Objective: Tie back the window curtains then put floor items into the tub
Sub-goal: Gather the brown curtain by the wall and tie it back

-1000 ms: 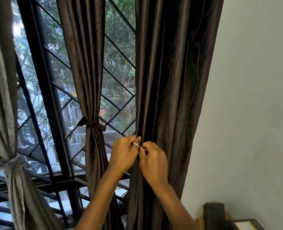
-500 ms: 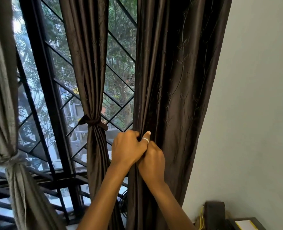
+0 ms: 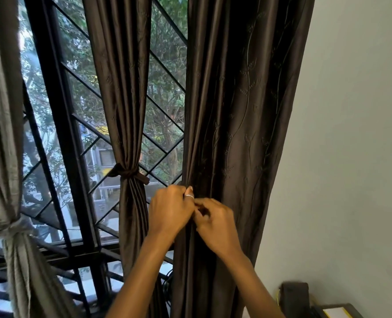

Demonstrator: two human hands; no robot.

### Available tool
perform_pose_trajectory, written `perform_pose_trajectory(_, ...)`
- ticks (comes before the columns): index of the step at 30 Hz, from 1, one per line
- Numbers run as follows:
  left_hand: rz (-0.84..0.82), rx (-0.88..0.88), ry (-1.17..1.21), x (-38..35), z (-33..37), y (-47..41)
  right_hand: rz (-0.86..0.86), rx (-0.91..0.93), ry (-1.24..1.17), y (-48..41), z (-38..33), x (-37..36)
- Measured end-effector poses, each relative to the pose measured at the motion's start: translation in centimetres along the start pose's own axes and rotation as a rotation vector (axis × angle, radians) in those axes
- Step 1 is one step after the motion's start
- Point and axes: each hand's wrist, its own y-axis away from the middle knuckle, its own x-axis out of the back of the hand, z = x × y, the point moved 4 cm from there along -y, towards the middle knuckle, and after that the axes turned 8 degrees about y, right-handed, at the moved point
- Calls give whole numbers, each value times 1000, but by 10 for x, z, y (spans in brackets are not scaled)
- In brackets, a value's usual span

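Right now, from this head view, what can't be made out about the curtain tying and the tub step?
1. Head view: any tie band on the right curtain, hidden behind the left hand and right hand gripping it.
2. The tub and floor items: below the bottom edge.
3. Dark object, lower right: cut off by the edge, unidentifiable.

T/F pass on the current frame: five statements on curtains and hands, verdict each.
1. A band ties the middle brown curtain. True.
2. The right brown curtain is tied back. False: it hangs loose, with no tie visible on it.
3. The left hand wears a ring. True.
4. The right hand hangs idle, away from the fabric. False: it pinches the right brown curtain, touching the left hand, which grips the same edge.
5. The grey curtain hangs untied. False: it is cinched low down.
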Motion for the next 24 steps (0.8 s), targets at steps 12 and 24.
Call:
perform_pose_trajectory(12, 15, -31, 118, 8, -21, -3, 163, -331, 269, -23, 57, 78)
perform_pose_trajectory(24, 49, 1, 43, 25, -38, -10, 148, -254, 412, -30, 92, 86)
